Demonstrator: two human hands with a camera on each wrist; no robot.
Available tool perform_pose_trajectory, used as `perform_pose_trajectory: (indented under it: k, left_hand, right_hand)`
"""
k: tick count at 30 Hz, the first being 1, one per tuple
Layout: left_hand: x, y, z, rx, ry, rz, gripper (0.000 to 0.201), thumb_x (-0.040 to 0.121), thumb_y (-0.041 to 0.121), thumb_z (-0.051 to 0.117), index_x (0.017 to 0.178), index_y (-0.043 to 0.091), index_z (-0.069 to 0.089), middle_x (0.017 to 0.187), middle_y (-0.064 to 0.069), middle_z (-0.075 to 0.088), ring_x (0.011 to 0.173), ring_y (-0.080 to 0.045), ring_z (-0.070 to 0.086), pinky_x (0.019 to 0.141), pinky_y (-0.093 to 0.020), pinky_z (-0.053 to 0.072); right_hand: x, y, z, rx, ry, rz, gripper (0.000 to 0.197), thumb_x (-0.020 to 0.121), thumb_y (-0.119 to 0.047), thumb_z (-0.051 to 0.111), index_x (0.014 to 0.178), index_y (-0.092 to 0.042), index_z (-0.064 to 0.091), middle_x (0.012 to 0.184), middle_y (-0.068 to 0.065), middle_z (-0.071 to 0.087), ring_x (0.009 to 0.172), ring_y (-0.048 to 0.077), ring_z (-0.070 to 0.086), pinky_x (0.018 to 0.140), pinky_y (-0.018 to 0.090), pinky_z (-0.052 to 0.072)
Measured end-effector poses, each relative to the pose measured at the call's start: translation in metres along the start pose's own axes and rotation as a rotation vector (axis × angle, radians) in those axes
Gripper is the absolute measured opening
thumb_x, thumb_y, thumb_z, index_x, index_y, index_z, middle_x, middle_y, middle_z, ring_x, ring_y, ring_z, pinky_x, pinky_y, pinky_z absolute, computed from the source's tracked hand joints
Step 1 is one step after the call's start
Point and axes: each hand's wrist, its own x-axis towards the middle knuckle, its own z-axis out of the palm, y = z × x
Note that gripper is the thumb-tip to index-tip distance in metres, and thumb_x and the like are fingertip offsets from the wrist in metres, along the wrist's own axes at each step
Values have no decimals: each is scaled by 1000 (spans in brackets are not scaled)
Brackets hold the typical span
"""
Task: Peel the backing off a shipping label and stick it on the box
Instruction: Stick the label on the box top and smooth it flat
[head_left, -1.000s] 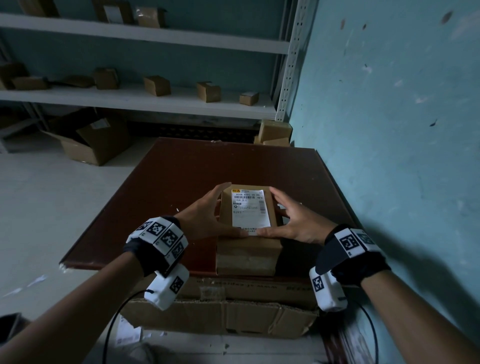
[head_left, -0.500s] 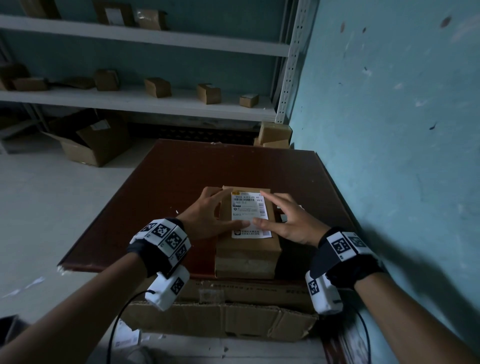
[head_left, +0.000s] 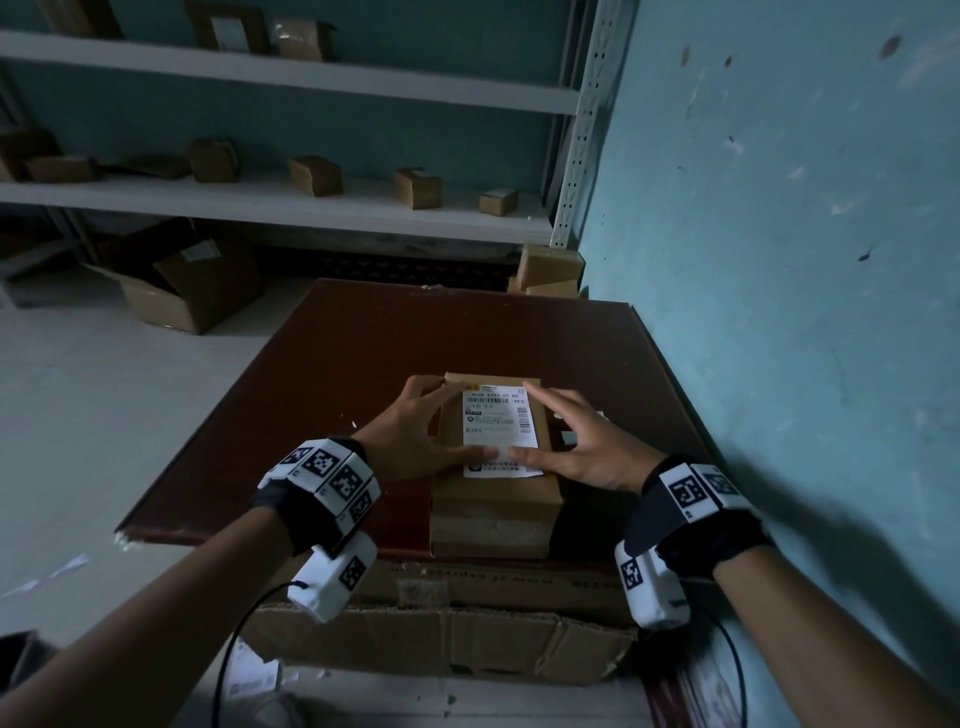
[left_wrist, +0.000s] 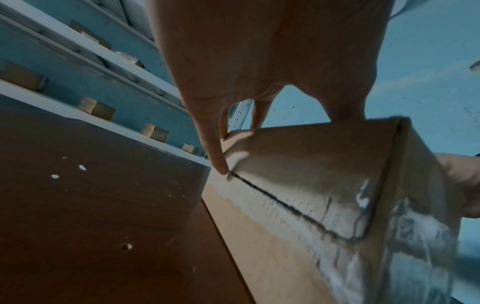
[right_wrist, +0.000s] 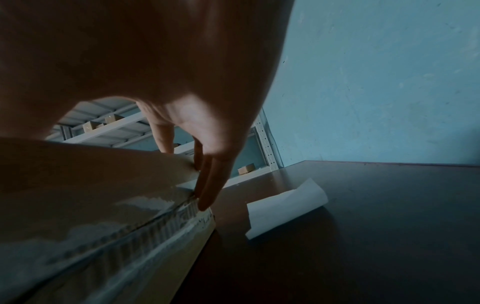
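So the small brown cardboard box (head_left: 496, 483) sits at the near edge of the dark red-brown tabletop (head_left: 363, 364), and the white printed shipping label (head_left: 500, 428) is lying flat on its top face. You can read "B393", "YFC" and a barcode up top; the rest is too small. Left hand (head_left: 415, 434) and right hand (head_left: 582, 441) both rest on the box with fingers straight and spread, thumbs pressing the label's near edge. The curled white backing paper (right_wrist: 283, 207) lies on the tabletop just right of the box.
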Motion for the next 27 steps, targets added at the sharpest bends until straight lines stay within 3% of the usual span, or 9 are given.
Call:
perform_pose_trajectory:
  k: [5,15,18,22,27]
  left_hand:
    - [0,0,2,17,17,5,103,71,62,75,155,30,26,159,0,17,140,-19,33,99,-24,42]
    - [-4,2,-2,-17,-11,24,107,62,68,71,154,38,25,157,1,20,140,-20,33,105,-37,47]
    - [-3,-1,-2,6,-10,41,101,71,59,77,154,37,25,159,1,18,142,-21,32,100,-29,46]
    - [-2,-5,-1,2,-11,61,102,71,54,81,154,36,25,159,1,18,139,-18,31,93,-21,43]
    - [-2,-6,-1,-14,-8,67,104,67,57,81,153,37,26,157,2,19,137,-15,32,95,-23,45]
  right_hand:
    - [1,3,0,-3,0,-3,110,68,-66,69,160,-33,17,163,-8,14,151,13,16,116,31,20]
    - [1,4,0,-10,-2,-17,111,69,-67,70,160,-36,14,163,-6,15,150,14,17,121,41,21]
    - [0,3,0,-10,-5,-21,112,68,-66,71,160,-36,14,163,-7,15,150,14,17,121,40,22]
    - [-2,3,0,-14,-3,-30,115,67,-64,74,160,-35,13,163,-6,16,149,14,19,121,40,23]
    - [-2,2,-1,-21,-2,-31,115,67,-63,74,160,-36,13,163,-7,15,149,14,18,119,39,23]
